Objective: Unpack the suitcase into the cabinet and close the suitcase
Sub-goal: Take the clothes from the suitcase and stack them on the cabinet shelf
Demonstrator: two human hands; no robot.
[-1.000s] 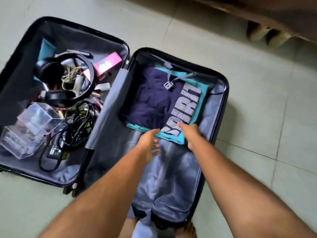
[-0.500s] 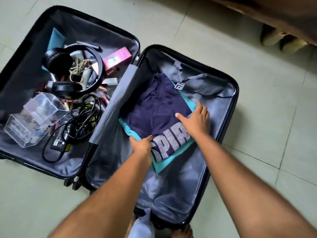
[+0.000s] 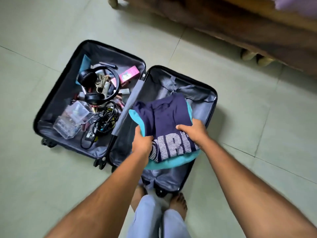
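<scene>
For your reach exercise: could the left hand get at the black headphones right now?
Probably not yet: the left hand grips the folded clothes together with the right hand. Nothing covers the headphones; freeing that hand comes first.

My arms are bare from the hands up, with no sleeves, watch or rings that I can make out. My left hand (image 3: 143,145) and right hand (image 3: 194,133) are bare too. I wear light blue-grey trousers (image 3: 159,219), and my feet (image 3: 178,202) are bare.
</scene>
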